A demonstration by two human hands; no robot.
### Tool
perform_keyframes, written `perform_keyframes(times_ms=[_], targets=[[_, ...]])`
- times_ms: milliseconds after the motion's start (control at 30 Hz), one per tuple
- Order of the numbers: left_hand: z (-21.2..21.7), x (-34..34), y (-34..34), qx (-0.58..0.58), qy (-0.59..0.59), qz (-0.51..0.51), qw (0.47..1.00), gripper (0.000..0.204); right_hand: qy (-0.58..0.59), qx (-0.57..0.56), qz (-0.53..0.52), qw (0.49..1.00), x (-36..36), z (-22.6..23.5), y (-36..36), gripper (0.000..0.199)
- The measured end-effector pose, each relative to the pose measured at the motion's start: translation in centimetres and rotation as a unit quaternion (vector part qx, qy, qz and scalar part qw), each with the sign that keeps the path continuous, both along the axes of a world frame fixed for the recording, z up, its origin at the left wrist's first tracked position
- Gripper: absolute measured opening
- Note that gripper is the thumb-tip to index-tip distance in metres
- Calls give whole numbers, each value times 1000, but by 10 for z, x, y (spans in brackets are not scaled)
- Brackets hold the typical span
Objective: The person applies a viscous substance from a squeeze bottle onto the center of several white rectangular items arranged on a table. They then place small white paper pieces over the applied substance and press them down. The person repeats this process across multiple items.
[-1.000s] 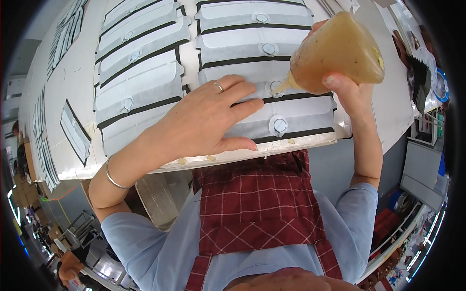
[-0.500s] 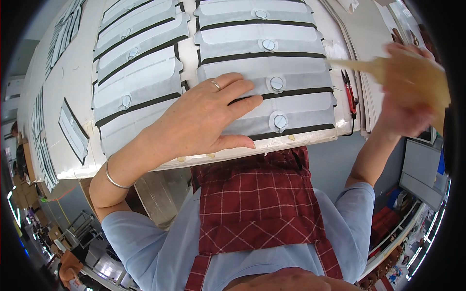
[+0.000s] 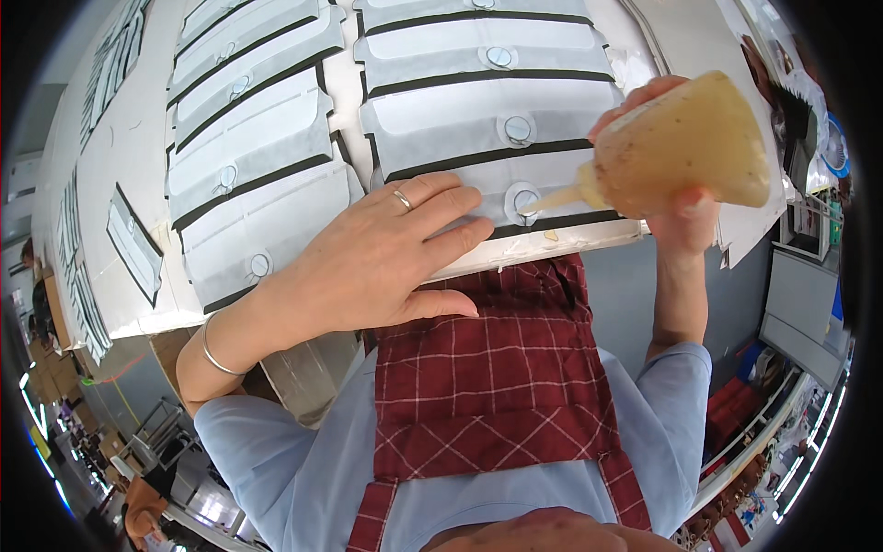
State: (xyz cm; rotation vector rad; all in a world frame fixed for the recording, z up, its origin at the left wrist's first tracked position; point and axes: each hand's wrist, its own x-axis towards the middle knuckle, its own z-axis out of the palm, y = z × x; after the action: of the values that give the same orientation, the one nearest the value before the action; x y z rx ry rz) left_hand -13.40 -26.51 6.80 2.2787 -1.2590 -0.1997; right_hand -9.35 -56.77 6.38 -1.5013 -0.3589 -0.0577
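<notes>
My right hand [image 3: 688, 219] is wrapped round a cloudy yellowish squeeze bottle [image 3: 685, 147], tipped so its thin nozzle points left and down. The nozzle tip meets the round silvery disc [image 3: 525, 201] on the nearest pale grey panel [image 3: 478, 195] of the right column, or hovers just over it. With fingers stretched out, my left hand [image 3: 395, 248] lies across the left end of that panel, covering part of it. Black strips edge the panels, which overlap in two columns.
A narrow grey-and-black piece [image 3: 135, 244] lies alone on the white table [image 3: 87, 198], left of the columns. More striped pieces [image 3: 115, 64] line the table's far left. The table's front edge runs close to my checked apron [image 3: 483, 368].
My right hand has brought the bottle left and tilted its nozzle down to the nearest disc. The panels sit slightly farther up in view. My left hand remains spread on them.
</notes>
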Motion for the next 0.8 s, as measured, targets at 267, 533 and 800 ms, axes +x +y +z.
perform_keyframes(times_ms=[267,533,800], targets=[[-1,0,0,5,1,5,1000,70,-19,-34,35,999,-3,7,4,94],[-1,2,2,1,-4,2,1000,70,-140,-150,144,968,-7,23,3,98],[-5,3,3,-12,-7,-2,1000,71,-283,-73,214,932,22,60,-55,110]])
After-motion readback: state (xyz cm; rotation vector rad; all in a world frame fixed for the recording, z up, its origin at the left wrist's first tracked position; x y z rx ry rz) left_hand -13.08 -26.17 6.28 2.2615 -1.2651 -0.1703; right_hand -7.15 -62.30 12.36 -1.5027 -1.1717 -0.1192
